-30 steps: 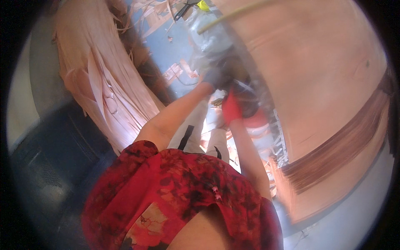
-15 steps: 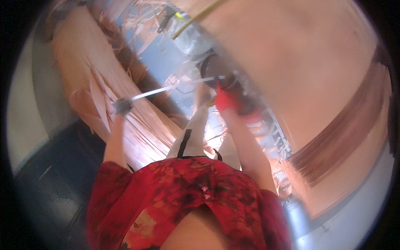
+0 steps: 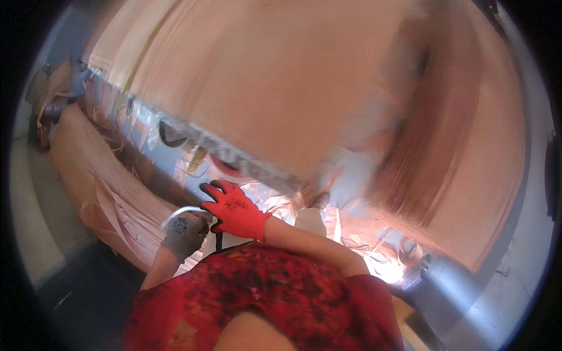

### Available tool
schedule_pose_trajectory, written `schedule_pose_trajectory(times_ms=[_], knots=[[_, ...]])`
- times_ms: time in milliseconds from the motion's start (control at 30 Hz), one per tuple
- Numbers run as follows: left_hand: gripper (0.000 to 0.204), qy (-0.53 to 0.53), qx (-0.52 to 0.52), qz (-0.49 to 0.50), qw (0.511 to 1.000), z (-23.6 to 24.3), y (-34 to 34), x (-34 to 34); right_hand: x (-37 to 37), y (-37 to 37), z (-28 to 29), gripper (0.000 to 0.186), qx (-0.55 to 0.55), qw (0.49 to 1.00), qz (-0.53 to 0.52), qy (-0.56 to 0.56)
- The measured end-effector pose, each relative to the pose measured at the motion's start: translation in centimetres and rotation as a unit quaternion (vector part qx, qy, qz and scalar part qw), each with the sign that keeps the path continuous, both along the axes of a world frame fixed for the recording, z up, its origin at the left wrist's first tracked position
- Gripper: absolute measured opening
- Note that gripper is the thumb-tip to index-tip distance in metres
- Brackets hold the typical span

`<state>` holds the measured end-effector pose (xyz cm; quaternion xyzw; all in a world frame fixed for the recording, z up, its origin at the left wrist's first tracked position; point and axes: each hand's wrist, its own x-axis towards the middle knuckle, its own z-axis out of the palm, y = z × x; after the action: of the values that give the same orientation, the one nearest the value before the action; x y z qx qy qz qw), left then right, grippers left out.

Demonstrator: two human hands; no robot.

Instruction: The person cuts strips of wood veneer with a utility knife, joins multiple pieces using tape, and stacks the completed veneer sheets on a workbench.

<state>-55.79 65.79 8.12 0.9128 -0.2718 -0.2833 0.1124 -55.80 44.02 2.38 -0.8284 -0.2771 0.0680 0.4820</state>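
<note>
Head view: on your far left lies one long heap of thin, pale wood veneer strips point(image 3: 93, 187), frayed and curling. Just right of it, your left hand point(image 3: 182, 235), in a grey glove, has its fingers curled tight around one narrow white strip point(image 3: 178, 212) that arcs up toward your right hand point(image 3: 234, 209). That hand, in a red glove with dark fingertips, has its fingers bent over the strip's other end. One broad veneer sheet point(image 3: 281, 82), blurred, fills the space above.

L hand point(image 3: 184, 234) grey glove, R hand point(image 3: 234, 210) red glove; red-black patterned top point(image 3: 263, 298).
</note>
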Motion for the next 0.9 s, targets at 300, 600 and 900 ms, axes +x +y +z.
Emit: schedule_pose_trajectory(times_ms=[300,600,900], knots=[[0.02,-0.019,-0.026,-0.126,0.992,6.5,-29.4,-2.7,-10.2,-25.6,1.7,0.031,0.023,0.986,-0.15,-0.065],[0.022,-0.037,0.026,-0.158,0.986,9.5,-44.5,3.2,-3.8,-39.3,3.7,0.013,0.015,0.983,-0.171,-0.063],[0.072,-0.149,-0.386,0.014,0.91,5.9,-58.9,24.4,18.3,-57.8,3.3,0.018,-0.098,0.967,-0.191,-0.135]])
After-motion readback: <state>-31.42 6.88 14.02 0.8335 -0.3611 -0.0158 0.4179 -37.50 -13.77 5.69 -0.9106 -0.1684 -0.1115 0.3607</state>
